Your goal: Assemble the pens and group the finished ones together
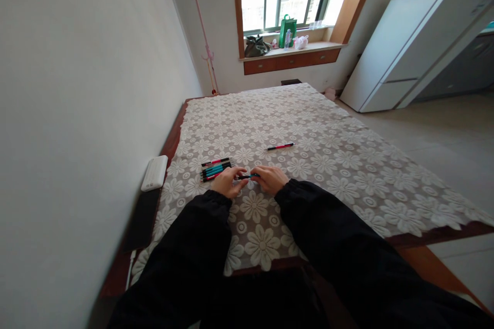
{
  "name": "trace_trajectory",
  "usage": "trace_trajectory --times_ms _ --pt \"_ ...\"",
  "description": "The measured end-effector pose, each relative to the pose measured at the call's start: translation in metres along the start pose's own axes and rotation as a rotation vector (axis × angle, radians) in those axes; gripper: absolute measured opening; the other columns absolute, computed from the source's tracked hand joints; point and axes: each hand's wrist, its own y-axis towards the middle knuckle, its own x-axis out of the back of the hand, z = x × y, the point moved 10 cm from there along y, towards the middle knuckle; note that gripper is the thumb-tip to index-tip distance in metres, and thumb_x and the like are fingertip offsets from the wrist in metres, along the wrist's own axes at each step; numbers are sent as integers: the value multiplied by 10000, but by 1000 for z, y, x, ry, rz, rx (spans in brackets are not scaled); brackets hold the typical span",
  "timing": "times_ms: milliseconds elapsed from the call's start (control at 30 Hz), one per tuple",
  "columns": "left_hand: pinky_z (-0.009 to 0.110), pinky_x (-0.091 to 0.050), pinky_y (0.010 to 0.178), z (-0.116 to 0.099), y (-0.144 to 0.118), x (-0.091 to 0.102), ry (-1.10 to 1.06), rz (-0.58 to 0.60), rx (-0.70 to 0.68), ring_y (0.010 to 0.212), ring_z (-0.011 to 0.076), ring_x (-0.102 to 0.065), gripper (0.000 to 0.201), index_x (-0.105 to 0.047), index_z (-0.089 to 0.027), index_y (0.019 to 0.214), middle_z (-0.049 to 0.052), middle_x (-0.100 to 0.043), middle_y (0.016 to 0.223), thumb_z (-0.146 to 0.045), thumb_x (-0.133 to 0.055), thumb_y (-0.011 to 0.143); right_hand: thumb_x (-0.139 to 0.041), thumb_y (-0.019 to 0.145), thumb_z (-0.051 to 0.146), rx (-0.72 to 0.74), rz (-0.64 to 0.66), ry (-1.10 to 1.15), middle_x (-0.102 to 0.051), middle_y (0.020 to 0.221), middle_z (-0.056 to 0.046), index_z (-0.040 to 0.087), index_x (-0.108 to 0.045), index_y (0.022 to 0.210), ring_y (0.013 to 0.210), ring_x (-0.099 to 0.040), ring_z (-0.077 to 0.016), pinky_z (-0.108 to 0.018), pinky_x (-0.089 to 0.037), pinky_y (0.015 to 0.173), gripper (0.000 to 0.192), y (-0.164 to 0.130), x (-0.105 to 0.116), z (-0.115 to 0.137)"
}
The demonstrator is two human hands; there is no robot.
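Pen of slim black-and-teal build (pixel 249 177) is held low over the dark red wooden table (pixel 176 131); whether the cloth is touched by it cannot be told. It is positioned between the two hands and set crosswise to the forearms. Its black left part is pinched between thumb and fingers of the left hand (pixel 228 182); its teal right part is gripped by the fingertips of the right hand (pixel 272 179), by which that end is partly hidden. Just beside the left hand, on its outer side, a row of slim teal-and-black pens (pixel 216 169) is noted, bordered on the far side by a red-and-black pen (pixel 215 162) and on the near side by a second red-and-black pen (pixel 210 178). A third red-and-black pen (pixel 281 147) is found beyond the right hand, well apart from the row. The table is covered by a white-and-grey floral lace cloth (pixel 262 247). Along its left edge, a white rounded box (pixel 155 173) and a flat black slab (pixel 142 220) are placed.
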Motion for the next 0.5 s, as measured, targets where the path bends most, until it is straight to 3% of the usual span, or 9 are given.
trace_trajectory --times_ms 133,333,500 --pt "282 -458 727 6 -1 -1 35 0 47 789 180 -623 208 -723 -217 977 49 -674 865 -380 -630 887 -613 990 278 2 60 6 -727 1019 -29 225 -632 1074 857 -661 -182 -260 -339 654 101 0 -5 3" --pt "296 -381 644 17 -2 -1 158 26 160 671 179 -589 461 -731 -225 738 50 -589 727 -448 -419 993 -619 982 276 -8 25 21 -717 1050 -30 240 -634 1105 834 -650 -171 -252 -350 656 130 -1 -2 1" --pt "294 -411 675 15 -1 4 138 -17 161 763 203 -621 290 -709 -220 871 53 -654 804 -390 -493 967 -623 977 269 37 -18 7 -685 1019 -44 227 -665 1103 885 -619 -183 -263 -398 735 140 0 1 0"
